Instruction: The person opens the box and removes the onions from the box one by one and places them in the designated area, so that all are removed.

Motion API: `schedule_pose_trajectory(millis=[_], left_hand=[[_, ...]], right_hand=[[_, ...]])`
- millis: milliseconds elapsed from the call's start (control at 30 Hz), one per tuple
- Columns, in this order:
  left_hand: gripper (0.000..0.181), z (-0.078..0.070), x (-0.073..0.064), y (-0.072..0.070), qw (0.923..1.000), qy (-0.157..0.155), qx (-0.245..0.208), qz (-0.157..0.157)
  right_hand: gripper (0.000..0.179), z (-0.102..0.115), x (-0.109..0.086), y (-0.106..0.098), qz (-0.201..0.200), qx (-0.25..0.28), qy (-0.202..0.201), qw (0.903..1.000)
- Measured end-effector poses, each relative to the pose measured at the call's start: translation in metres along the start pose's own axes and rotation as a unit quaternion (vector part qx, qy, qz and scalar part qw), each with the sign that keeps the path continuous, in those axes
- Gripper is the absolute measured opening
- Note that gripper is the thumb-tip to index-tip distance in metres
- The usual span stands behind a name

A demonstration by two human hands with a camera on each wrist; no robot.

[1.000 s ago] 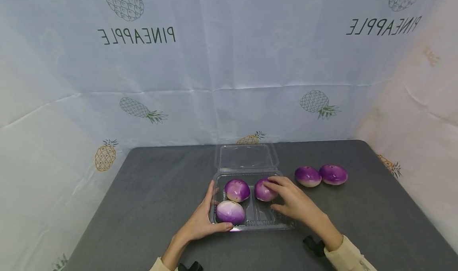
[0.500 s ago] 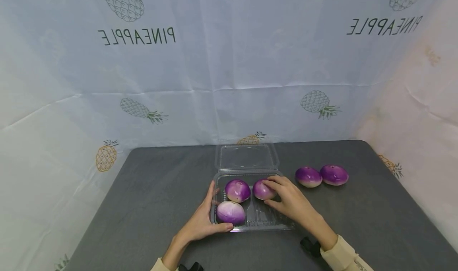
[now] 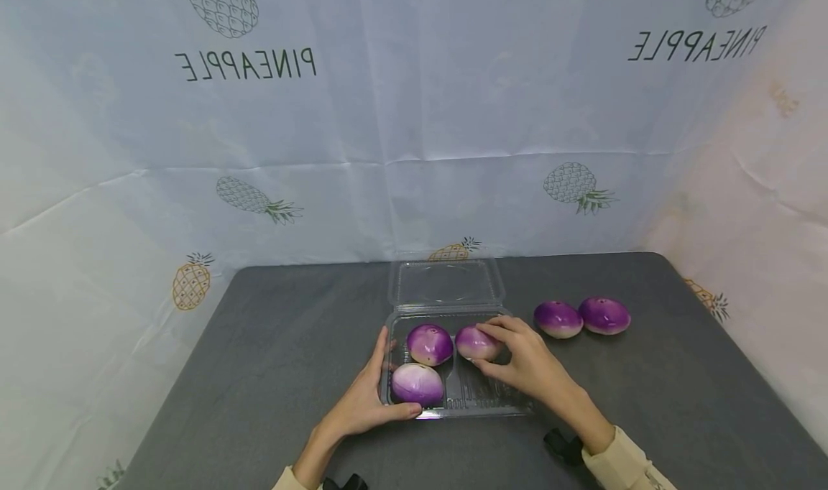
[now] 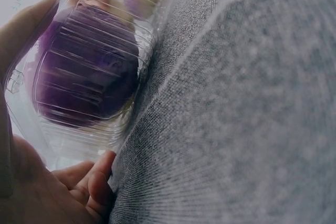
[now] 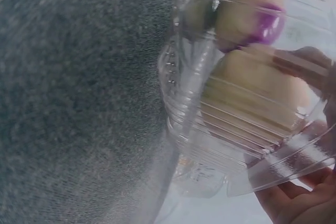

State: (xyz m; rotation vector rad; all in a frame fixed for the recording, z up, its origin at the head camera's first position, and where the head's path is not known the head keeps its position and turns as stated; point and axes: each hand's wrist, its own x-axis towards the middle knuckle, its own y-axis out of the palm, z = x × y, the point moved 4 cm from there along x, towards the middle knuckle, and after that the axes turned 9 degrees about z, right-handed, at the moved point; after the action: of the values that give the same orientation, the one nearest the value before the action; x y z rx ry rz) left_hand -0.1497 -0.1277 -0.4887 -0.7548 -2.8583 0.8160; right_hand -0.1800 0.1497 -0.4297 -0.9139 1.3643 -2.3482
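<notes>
A clear plastic clamshell container (image 3: pixel 479 404) lies on the table with its lid (image 3: pixel 446 283) folded back. My left hand (image 3: pixel 365 396) holds its left side, thumb along the front edge and fingers by the side wall. In the container's left part sit two glossy purple-and-white onions, a darker one (image 3: pixel 430 345) behind a paler one (image 3: pixel 417 384). My right hand (image 3: pixel 524 357) grips a third onion (image 3: pixel 476 343) at the back right of the container, thumb in front and fingers over its top. In the right wrist view, this onion (image 5: pixel 252 93) shows pale through the ribbed wall.
Two more purple onions, one (image 3: pixel 558 320) beside another (image 3: pixel 604 315), lie on the grey table (image 3: pixel 297 332) to the right of the container. A pineapple-print cloth (image 3: pixel 414 116) hangs behind the table's back edge.
My right hand has moved slightly left with the onion, bringing it closer to the darker onion. Its thumb has closed in against the onion's front. The left hand stays in place.
</notes>
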Motion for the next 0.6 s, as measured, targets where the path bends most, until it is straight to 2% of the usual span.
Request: schedule_pose_trajectory(millis=[333,600], left_hand=[[0.137,-0.001,0.000,0.001,0.9999,0.012,0.005,-0.007],[0.137,0.000,-0.001,0.001,0.9999,0.009,0.005,-0.008]], right_hand=[[0.050,0.000,-0.001,-0.006,-0.009,0.035,0.017,0.9992],[0.050,-0.001,-0.001,-0.012,-0.010,0.035,0.036,0.9987]])
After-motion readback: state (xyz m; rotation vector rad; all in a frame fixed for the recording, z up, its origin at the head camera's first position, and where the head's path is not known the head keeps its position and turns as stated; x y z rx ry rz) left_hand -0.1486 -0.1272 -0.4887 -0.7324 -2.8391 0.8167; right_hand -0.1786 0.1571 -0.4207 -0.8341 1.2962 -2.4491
